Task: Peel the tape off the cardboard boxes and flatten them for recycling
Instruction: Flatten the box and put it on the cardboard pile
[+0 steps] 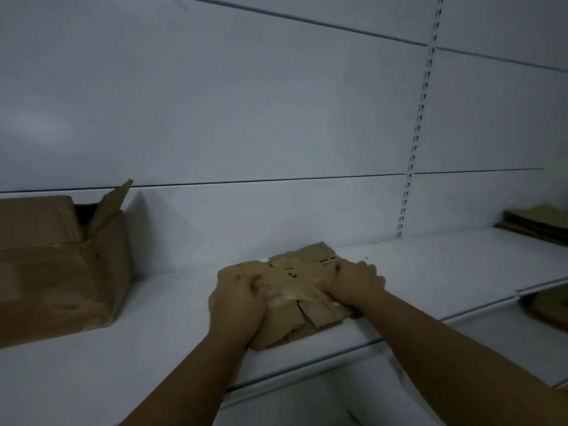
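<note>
A small box (310, 256) is gripped by both hands on a white shelf (153, 348).

The shelf is backed by a white panel (246, 103). A large cardboard box (61, 272) with one flap raised is seen at the far left, well apart from the small box. A stack of flattened cardboard (538, 222) is laid at the far right. The small box is set near the shelf's front edge, crumpled and partly squashed. Its left side is clasped by the left hand (236, 302) with fingers curled, and its right side by the right hand (353, 282), likewise curled. Tape (295, 287) is stuck across its top between the hands; whether it is pinched cannot be told.
</note>
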The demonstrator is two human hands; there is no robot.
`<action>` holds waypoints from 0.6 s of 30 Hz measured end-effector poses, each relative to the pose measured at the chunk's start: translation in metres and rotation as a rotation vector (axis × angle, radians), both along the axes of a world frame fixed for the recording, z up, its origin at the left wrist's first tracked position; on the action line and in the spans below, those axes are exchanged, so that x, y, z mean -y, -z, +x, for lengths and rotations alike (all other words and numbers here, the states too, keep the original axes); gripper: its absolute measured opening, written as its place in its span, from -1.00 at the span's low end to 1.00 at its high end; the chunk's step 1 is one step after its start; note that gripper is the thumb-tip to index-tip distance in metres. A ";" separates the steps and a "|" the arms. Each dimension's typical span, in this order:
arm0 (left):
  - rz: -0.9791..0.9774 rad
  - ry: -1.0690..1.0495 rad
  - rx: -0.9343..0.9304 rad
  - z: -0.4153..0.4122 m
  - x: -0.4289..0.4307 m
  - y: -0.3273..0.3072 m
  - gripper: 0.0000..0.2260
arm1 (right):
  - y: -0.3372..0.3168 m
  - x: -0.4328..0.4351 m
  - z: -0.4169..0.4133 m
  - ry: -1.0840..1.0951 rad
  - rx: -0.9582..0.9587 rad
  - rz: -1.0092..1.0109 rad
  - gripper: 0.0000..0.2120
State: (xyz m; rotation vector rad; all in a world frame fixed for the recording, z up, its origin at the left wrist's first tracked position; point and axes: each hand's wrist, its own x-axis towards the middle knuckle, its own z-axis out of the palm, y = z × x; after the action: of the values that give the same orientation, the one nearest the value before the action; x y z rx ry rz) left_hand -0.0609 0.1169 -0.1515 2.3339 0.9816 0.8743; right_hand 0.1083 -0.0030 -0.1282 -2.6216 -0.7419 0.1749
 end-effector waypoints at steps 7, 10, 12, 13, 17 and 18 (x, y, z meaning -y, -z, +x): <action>-0.190 -0.053 -0.062 -0.007 0.014 -0.015 -0.47 | -0.012 0.053 -0.002 0.132 -0.002 0.120 -0.24; -0.386 0.077 0.214 0.000 0.036 -0.025 -0.42 | -0.018 0.085 0.008 0.133 -0.103 0.178 -0.26; -0.670 0.145 0.382 0.012 0.059 -0.034 -0.38 | -0.024 0.111 0.016 0.142 -0.148 0.230 -0.24; -0.861 0.177 0.464 0.020 0.073 -0.041 -0.42 | -0.028 0.129 0.021 0.157 -0.175 0.264 -0.21; -1.208 0.384 0.380 0.057 0.141 -0.062 -0.88 | -0.040 0.218 0.045 0.230 -0.296 0.420 -0.29; -1.211 0.461 0.322 0.070 0.161 -0.066 -0.89 | -0.041 0.243 0.053 0.250 -0.320 0.453 -0.34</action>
State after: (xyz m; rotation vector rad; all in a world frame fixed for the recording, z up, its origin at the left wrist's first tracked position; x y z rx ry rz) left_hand 0.0094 -0.0437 -0.0860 1.2240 0.5257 0.2748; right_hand 0.1610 -0.2458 -0.0870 -2.1573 -0.2954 0.3043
